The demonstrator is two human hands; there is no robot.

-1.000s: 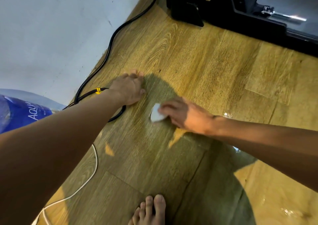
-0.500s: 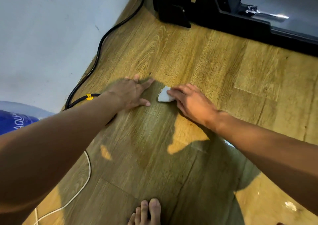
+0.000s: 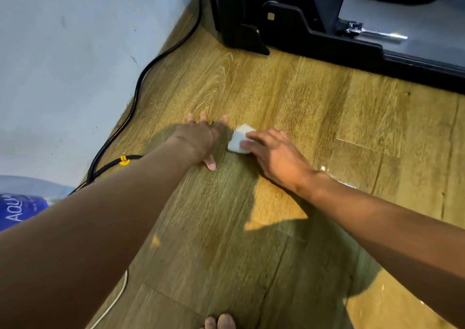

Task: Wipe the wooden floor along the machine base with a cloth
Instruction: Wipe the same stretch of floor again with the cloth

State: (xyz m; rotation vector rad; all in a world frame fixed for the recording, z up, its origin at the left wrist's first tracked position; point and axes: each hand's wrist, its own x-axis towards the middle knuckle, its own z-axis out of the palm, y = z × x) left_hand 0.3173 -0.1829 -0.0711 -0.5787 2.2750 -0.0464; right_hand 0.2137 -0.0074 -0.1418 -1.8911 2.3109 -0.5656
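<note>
— Where is the cloth (image 3: 239, 139)?

— In the middle of the frame: a small white folded pad, flat on the wooden floor (image 3: 289, 94) under the fingers of the right hand (image 3: 276, 157). Those fingers lie fairly straight over it and press down; as far as shows, they aren't wrapped round it. The left hand (image 3: 201, 138) is just beside it, spread wide with the palm on the boards, holding nothing. It seems to be propping the person's weight.

— And the machine base (image 3: 314, 44)?

— Upper right, well apart from the cloth. I'd judge the strip along the base isn't reached yet.

— What could go wrong from here?

— The pad is small and only pressed, so a fast stroke could let it slide out from under the fingers. There's a wet sheen (image 3: 327, 171) by the right wrist, and a bracing palm, or the toes (image 3: 221, 322) at the bottom edge, could slip on a damp board. The black cable (image 3: 139, 84) runs along the wall (image 3: 75, 51) at left and loops near the left forearm, so a wide sweep that way could snag it. Close to the base, knuckles could knock its jutting black bracket (image 3: 254, 41).
</note>
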